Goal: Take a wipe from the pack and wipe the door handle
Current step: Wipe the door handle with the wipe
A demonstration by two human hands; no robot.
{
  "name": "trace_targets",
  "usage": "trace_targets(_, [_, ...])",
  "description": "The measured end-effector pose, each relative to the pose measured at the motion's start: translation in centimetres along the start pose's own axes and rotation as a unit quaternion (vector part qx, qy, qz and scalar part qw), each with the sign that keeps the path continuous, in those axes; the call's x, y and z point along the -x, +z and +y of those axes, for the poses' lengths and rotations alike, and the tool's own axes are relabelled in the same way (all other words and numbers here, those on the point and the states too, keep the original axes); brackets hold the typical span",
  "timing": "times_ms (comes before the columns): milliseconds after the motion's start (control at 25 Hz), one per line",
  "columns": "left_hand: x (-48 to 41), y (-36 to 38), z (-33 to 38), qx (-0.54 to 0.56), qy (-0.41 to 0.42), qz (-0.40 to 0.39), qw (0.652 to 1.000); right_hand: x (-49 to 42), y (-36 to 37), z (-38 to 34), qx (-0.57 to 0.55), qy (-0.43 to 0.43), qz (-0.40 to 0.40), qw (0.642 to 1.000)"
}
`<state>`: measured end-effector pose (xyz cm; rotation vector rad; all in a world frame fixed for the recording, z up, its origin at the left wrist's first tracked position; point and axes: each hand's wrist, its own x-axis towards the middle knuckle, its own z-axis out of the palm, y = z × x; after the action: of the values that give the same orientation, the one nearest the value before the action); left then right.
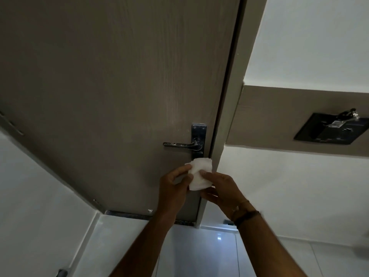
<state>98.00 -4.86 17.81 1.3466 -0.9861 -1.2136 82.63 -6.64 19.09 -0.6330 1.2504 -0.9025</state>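
A folded white wipe (200, 173) is held between both my hands, just below the door's lock plate. My left hand (174, 187) pinches its left edge and my right hand (221, 191) grips its right side with the thumb on top. The dark metal lever handle (180, 145) sticks out to the left from a tall metal plate (198, 136) on the brown door (111, 86). The wipe sits a short way under the handle and does not touch it. No wipe pack is in view.
The door frame (229, 100) runs down just right of the handle. A black switch panel (331, 129) with a key hanging at its top sits on the brown wall band at the right. White walls flank the door and pale floor tiles (199, 248) lie below.
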Motion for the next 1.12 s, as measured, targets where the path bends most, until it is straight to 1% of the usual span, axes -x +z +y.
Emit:
trace_targets(80, [-1.0, -0.5, 0.6, -0.033, 0.006, 0.010, 0.999, -0.4, 0.3, -0.2, -0.008, -0.026, 0.037, 0.999])
trace_targets(120, [-1.7, -0.9, 1.0, -0.071, 0.025, 0.027, 0.997, -0.6, 0.3, -0.3, -0.002, -0.058, 0.076, 0.995])
trace_targets(160, [-2.7, -1.4, 1.8, -0.133, 0.065, 0.055, 0.987, -1.0, 0.3, -0.5, 0.017, -0.109, 0.129, 0.986])
trace_targets(200, [-3.7, -1.8, 2.8, -0.207, 0.122, 0.087, 0.967, -1.3, 0.3, -0.7, 0.047, -0.175, 0.186, 0.966])
trace_targets(240, [-4.9, -2.2, 4.1, -0.268, 0.185, 0.117, 0.938, -1.5, 0.4, -0.9, 0.083, -0.245, 0.246, 0.934])
trace_targets(320, [-7.9, -2.8, 7.1, -0.350, 0.287, 0.178, 0.874, -1.9, 1.2, -1.7, 0.155, -0.366, 0.357, 0.845])
trace_targets(360, [-9.6, -3.1, 8.5, -0.388, 0.331, 0.206, 0.835, -2.4, 2.0, -2.1, 0.181, -0.411, 0.393, 0.802])
trace_targets(400, [-11.3, -3.5, 9.7, -0.427, 0.372, 0.227, 0.792, -3.2, 3.0, -2.4, 0.206, -0.442, 0.412, 0.769])
trace_targets(440, [-13.1, -3.8, 10.7, -0.464, 0.411, 0.237, 0.748, -4.0, 4.2, -2.7, 0.237, -0.455, 0.418, 0.750])
trace_targets(480, [-14.9, -4.3, 11.3, -0.494, 0.446, 0.239, 0.707, -5.0, 5.3, -2.7, 0.277, -0.449, 0.412, 0.743])
trace_targets(520, [-16.5, -4.7, 11.7, -0.514, 0.475, 0.234, 0.675, -6.0, 6.3, -2.7, 0.320, -0.429, 0.397, 0.745])
trace_targets(560, [-17.9, -5.0, 11.7, -0.524, 0.499, 0.225, 0.652, -6.9, 7.1, -2.5, 0.366, -0.403, 0.382, 0.747])
trace_targets(600, [-19.0, -5.2, 11.6, -0.530, 0.522, 0.212, 0.634, -7.6, 7.7, -2.2, 0.415, -0.378, 0.371, 0.740])
trace_targets(640, [-20.1, -5.4, 11.3, -0.533, 0.542, 0.199, 0.618, -8.0, 8.1, -1.7, 0.465, -0.367, 0.359, 0.721])
trace_targets(720, [-22.4, -6.0, 10.8, -0.532, 0.573, 0.180, 0.597, -8.2, 8.5, -0.6, 0.551, -0.376, 0.338, 0.664])
trace_targets(760, [-23.4, -6.2, 10.6, -0.529, 0.584, 0.181, 0.588, -8.1, 8.6, -0.3, 0.573, -0.384, 0.324, 0.647])
trace_targets(880, [-25.3, -6.4, 9.7, -0.525, 0.608, 0.193, 0.563, -7.9, 7.7, -1.1, 0.579, -0.390, 0.301, 0.650])
trace_targets(920, [-25.7, -6.2, 9.5, -0.521, 0.614, 0.196, 0.560, -7.9, 7.2, -1.7, 0.605, -0.381, 0.297, 0.633])
trace_targets(1040, [-26.2, -5.9, 9.0, -0.507, 0.624, 0.207, 0.557, -8.4, 6.4, -2.5, 0.731, -0.330, 0.249, 0.542])
trace_targets(1120, [-26.4, -5.9, 8.9, -0.498, 0.630, 0.210, 0.558, -8.7, 6.9, -2.3, 0.773, -0.357, 0.217, 0.478])
